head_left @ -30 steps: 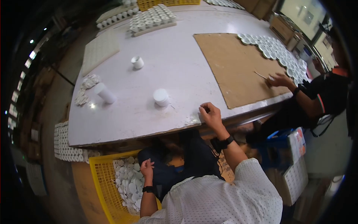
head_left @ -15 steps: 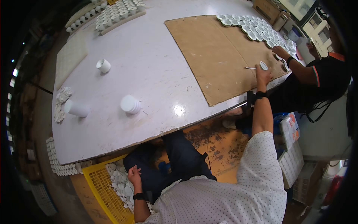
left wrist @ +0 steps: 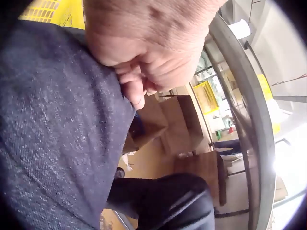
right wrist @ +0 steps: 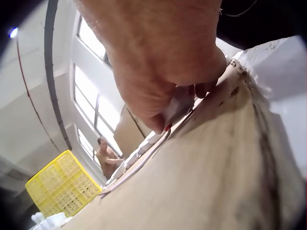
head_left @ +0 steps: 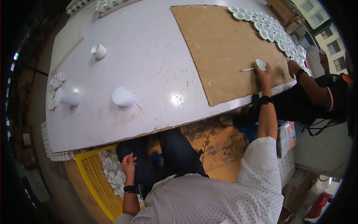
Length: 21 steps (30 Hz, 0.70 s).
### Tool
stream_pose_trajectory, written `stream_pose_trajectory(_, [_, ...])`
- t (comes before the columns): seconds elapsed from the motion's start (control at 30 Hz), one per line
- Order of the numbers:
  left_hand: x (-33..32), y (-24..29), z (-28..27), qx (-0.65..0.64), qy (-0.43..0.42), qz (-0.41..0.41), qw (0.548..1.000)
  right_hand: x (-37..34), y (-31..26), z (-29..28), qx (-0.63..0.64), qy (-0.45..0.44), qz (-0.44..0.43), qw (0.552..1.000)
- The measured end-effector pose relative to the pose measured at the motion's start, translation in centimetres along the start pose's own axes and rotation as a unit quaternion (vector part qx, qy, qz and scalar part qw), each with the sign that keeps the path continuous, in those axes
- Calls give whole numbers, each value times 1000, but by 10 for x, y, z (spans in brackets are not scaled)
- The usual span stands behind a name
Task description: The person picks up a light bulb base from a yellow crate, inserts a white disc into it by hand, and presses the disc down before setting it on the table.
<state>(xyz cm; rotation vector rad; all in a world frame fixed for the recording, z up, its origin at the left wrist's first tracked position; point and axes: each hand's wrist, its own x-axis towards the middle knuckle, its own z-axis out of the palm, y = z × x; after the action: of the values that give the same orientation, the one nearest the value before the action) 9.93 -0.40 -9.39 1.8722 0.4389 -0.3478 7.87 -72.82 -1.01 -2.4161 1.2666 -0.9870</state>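
On the brown cardboard (head_left: 223, 56), my right hand (head_left: 264, 77) grips a small round white dish (head_left: 261, 65), tilted up on its edge. A thin white stick (head_left: 247, 70) lies just left of these fingers. Seen from the right wrist, the hand (right wrist: 158, 52) pinches the white dish (right wrist: 178, 106) low over the cardboard, and the thin stick (right wrist: 139, 165) runs away from it. My left hand (head_left: 128, 164) rests by the dark trouser leg, holding nothing. In the left wrist view this hand (left wrist: 148, 43) has loosely curled fingers against the trousers (left wrist: 57, 124).
Rows of white dishes (head_left: 268, 31) line the cardboard's far right side. Another person's hand (head_left: 294, 67) is close by on the right. White stacked cups (head_left: 123, 96), a cup (head_left: 99, 51) and a white cylinder (head_left: 68, 97) are on the table. A yellow basket (head_left: 93, 179) holds white pieces.
My right hand has moved from the table's front edge onto the cardboard and taken hold of the dish. The other person's hand has moved away from the dish toward the rows. My left hand stays low.
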Motion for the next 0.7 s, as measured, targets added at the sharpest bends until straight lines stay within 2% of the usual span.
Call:
stream_pose_trajectory(0.03, [-6,7,7,-5,-17,8,1000,-20,-54,-24,-16,-58,15,998])
stream_pose_trajectory(0.13, [-24,42,31,25,-120,67,990,-56,-93,-21,114,-141,-99,978])
stream_pose_trajectory(0.23, [-43,95,54,-29,-215,133,967,-99,-147,-35,148,-192,-214,946])
stream_pose_trajectory(0.33, [-58,142,72,-102,-304,162,933,-149,-197,-49,266,-236,-294,887])
stream_pose_trajectory(0.37, [-59,152,79,-118,-326,207,915,-167,-216,-57,274,-250,-300,879])
stream_pose_trajectory(0.43, [-62,167,89,-143,-346,226,899,-203,-249,-73,351,-307,-316,826])
stream_pose_trajectory(0.47, [-65,174,93,-143,-345,247,894,-221,-260,-77,358,-320,-320,817])
stream_pose_trajectory(0.53, [-70,187,90,-151,-358,222,894,-251,-279,-84,388,-366,-327,780])
stream_pose_trajectory(0.6, [-70,181,86,-242,-398,187,865,-276,-296,-89,407,-371,-368,749])
stream_pose_trajectory(0.67, [-72,175,75,-279,-375,190,863,-298,-305,-84,421,-363,-409,724])
stream_pose_trajectory(0.7, [-72,172,67,-217,-329,218,893,-306,-311,-86,421,-365,-416,719])
